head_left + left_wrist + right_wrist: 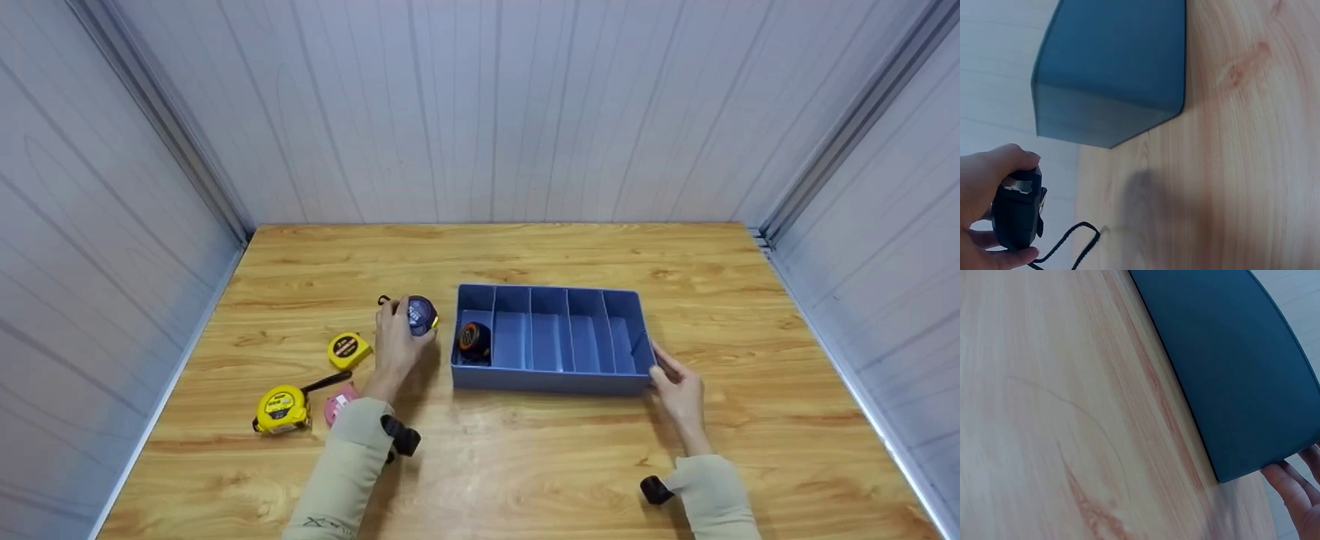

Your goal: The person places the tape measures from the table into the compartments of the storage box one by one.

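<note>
My left hand (400,341) grips a dark blue tape measure (421,315) just left of the divided box. In the left wrist view the thumb and fingers pinch the tape measure (1016,211) by its edges, and a black cord (1081,242) hangs from it. My right hand (679,394) rests its fairly straight fingers against the right end of the blue box (551,382). The right wrist view has these fingers (1286,486) at the end edge of the box. Inside the leftmost compartment sits a black and orange tape measure (474,340).
Left of my left arm lie a small yellow tape measure (349,350), a larger yellow one (283,409) with a black strap, and a pink one (340,401) partly hidden by the sleeve. Pale panel walls (487,112) enclose the wooden table (525,465).
</note>
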`<control>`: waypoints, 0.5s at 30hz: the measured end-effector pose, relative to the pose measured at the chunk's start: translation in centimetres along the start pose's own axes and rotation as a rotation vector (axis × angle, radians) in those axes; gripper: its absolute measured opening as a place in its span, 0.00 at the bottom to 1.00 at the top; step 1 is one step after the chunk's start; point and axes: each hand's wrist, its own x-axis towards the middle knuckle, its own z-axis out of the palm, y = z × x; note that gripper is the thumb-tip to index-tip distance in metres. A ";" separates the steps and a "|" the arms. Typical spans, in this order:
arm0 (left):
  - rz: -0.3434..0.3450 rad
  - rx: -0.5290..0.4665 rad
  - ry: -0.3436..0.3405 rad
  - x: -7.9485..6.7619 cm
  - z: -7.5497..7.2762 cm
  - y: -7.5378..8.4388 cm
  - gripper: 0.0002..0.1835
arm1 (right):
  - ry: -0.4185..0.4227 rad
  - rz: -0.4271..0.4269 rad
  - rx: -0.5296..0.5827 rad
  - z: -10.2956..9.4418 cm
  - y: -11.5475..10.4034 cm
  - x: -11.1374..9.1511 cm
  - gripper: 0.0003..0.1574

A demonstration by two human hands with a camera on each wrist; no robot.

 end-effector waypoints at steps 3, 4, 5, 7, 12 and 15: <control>0.004 0.001 -0.004 -0.3 -0.2 0.6 0.39 | 0.003 -0.001 0.018 0.0 0.5 0.2 0.26; 0.011 0.001 0.000 -0.4 -0.3 0.8 0.38 | 0.003 -0.001 0.013 0.0 0.4 0.2 0.26; 0.021 -0.002 0.007 -0.5 -0.3 0.9 0.38 | -0.001 0.001 0.010 0.0 0.3 0.1 0.25; 0.045 -0.008 0.022 -0.7 -0.4 1.3 0.38 | -0.001 0.004 0.003 0.0 -0.4 -0.1 0.26; 0.100 -0.020 0.058 -1.3 -0.5 2.2 0.38 | -0.040 -0.011 0.019 -0.1 -3.0 -1.0 0.25; 0.118 -0.028 0.060 -1.6 -0.6 2.6 0.38 | -0.035 0.014 0.022 -0.1 -3.0 -1.0 0.25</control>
